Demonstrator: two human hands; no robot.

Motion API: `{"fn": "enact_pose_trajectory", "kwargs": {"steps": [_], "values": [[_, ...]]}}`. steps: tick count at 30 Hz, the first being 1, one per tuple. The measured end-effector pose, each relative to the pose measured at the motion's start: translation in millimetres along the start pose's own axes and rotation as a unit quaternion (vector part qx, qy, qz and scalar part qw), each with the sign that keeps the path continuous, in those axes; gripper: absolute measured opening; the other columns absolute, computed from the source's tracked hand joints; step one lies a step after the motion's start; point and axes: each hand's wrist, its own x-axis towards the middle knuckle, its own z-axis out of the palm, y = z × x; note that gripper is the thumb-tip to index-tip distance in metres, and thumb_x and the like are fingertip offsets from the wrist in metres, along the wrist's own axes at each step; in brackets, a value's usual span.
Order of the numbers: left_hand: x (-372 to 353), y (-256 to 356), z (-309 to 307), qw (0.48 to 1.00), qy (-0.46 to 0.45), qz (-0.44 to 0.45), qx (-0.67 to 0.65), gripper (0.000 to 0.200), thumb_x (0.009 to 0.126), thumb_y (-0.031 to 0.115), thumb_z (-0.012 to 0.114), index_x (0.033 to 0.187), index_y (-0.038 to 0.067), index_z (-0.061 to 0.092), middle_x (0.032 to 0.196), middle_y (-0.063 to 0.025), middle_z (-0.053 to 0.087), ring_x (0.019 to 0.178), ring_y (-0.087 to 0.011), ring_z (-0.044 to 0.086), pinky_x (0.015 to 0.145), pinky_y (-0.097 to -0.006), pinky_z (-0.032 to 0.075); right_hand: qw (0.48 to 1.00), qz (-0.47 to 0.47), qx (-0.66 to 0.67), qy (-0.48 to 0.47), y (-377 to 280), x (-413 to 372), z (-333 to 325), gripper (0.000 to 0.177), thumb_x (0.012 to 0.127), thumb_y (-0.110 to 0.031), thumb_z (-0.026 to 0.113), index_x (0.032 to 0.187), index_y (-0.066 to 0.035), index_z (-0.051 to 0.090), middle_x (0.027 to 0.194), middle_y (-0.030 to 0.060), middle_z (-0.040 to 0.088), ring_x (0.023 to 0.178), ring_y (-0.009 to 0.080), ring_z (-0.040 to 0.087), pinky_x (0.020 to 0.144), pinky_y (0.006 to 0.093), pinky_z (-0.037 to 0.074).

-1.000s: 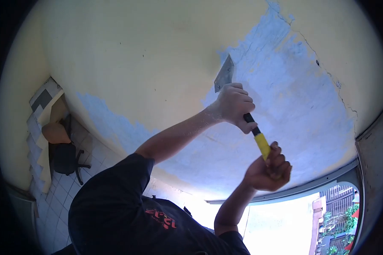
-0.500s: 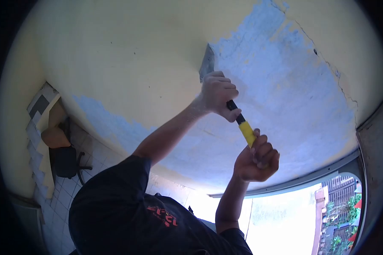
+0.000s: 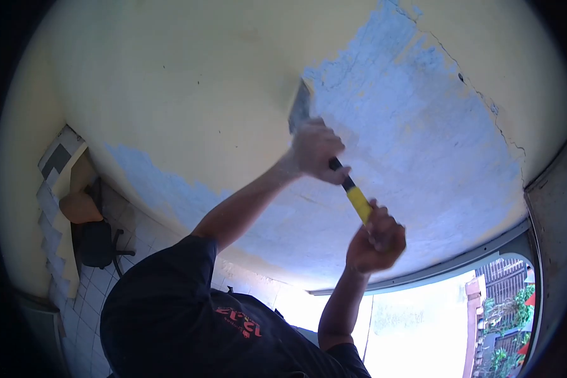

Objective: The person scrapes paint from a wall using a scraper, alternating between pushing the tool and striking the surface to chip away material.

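Yellow paint (image 3: 189, 82) covers most of the plaster above and to the left of both hands. A bare blue-grey patch (image 3: 422, 126) spreads from the hands to the right, and its ragged edge meets the yellow coat just above the upper hand. A thin crack (image 3: 485, 101) runs along the far right side of the patch. A bright window opening (image 3: 416, 327) lies below the lower hand. The person's black shirt (image 3: 164, 302) fills the area beneath the left forearm. A dark office chair (image 3: 97, 242) stands on the tiled floor well to the left of both hands.

The scraper (image 3: 358, 203) runs diagonally between the two hands. Its metal blade (image 3: 300, 106) lies flat against the plaster at the paint edge, directly above the left hand. The left hand (image 3: 314, 150) is clenched around the black neck of the tool, just behind the blade. The right hand (image 3: 376, 242) is clenched around the end of the yellow handle, down and to the right of the left hand. Both hands are slightly blurred.
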Motion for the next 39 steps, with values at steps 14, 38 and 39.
{"fn": "enact_pose_trajectory", "kwargs": {"steps": [14,38,39], "values": [[-8,23,22,0.999,-0.004,-0.001,-0.033,0.051,0.074,0.050,0.058,0.048,0.014,0.034,0.046,-0.0014,0.034,0.042,-0.0215,0.042,0.048,-0.0347,0.033,0.999,-0.004,0.025,0.034,-8,-9,-34,0.038,0.099,-0.022,0.030,0.062,-0.016,0.028,0.054,0.0000,0.028,0.059,0.0141,0.038,0.107,0.0454,0.037],[-42,42,3,0.997,-0.075,-0.011,-0.026,0.041,0.069,0.046,0.066,0.049,0.017,0.044,0.047,0.0014,0.043,0.044,-0.0199,0.046,0.050,-0.0345,0.038,0.997,-0.035,0.038,0.051,-11,-41,-28,0.035,0.098,-0.020,0.031,0.064,-0.015,0.032,0.053,0.0001,0.028,0.058,0.0164,0.036,0.098,0.0455,0.037],[-49,52,2,0.995,-0.087,-0.017,-0.041,0.043,0.070,0.048,0.066,0.051,0.017,0.045,0.048,0.0019,0.043,0.044,-0.0188,0.046,0.050,-0.0342,0.038,0.996,-0.015,0.058,0.073,-15,-48,-34,0.036,0.098,-0.021,0.032,0.063,-0.016,0.032,0.053,0.0000,0.028,0.058,0.0164,0.036,0.097,0.0451,0.037]]}}
